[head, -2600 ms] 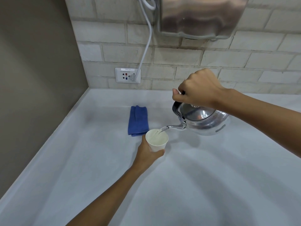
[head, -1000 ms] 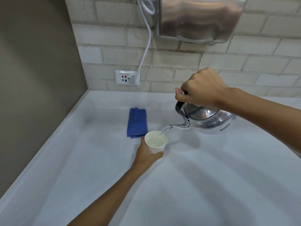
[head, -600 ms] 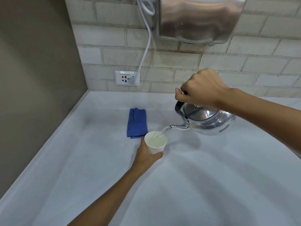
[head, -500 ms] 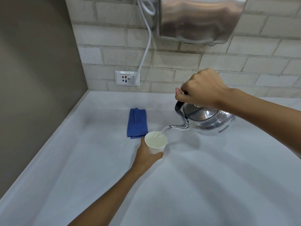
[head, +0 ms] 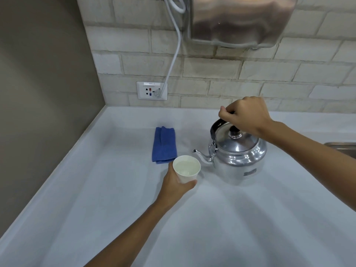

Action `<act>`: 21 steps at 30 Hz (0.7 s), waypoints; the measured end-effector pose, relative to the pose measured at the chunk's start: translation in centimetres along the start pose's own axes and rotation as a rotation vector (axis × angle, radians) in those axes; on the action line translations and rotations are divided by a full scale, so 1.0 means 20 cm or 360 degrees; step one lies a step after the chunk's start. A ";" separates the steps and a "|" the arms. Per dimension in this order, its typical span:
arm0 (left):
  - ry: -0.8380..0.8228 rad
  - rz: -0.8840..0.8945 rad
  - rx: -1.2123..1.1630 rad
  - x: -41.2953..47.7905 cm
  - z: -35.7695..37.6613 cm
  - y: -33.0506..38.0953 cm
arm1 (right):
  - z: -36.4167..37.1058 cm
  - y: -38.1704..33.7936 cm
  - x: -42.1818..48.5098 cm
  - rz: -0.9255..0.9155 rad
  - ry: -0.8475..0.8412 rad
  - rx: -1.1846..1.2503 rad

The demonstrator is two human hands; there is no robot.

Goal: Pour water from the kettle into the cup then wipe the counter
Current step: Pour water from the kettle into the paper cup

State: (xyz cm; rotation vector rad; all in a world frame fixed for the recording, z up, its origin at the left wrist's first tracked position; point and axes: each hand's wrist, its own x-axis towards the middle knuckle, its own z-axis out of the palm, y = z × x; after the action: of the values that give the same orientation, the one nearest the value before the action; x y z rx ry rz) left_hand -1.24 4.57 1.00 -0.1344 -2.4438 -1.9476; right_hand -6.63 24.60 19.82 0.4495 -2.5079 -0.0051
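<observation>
We see a brick-tile wall (head: 221,72) behind, with a plain grey-brown wall (head: 42,74) on the left. A steel wall-mounted unit (head: 240,20) hangs at the top; what it is, we can't tell. Its white cable (head: 176,54) runs down into a white socket plate (head: 151,90). A metal sink edge (head: 341,146) shows at far right.
</observation>
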 end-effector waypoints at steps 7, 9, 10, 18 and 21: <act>-0.0009 -0.0042 0.0048 0.01 0.00 -0.01 | 0.22 0.13 0.09 0.0467 -0.0049 0.0294; -0.0019 -0.0046 0.0051 0.01 0.00 -0.01 | 0.27 0.14 0.13 0.0564 -0.0072 0.0371; -0.0025 -0.0053 0.0054 0.01 0.00 -0.01 | 0.29 0.15 0.15 0.0612 -0.0075 0.0408; -0.0036 -0.0090 0.0087 0.01 -0.01 -0.01 | 0.44 0.16 0.30 0.0789 -0.0087 0.0574; -0.0040 -0.0097 0.0073 0.00 -0.01 -0.01 | 0.49 0.16 0.34 0.0803 -0.0116 0.0563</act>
State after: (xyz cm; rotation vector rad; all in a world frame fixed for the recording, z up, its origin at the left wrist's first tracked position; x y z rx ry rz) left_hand -1.34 4.27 0.89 -0.0856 -2.5356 -1.9226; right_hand -18.19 24.52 15.79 -0.0614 -2.6302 0.6337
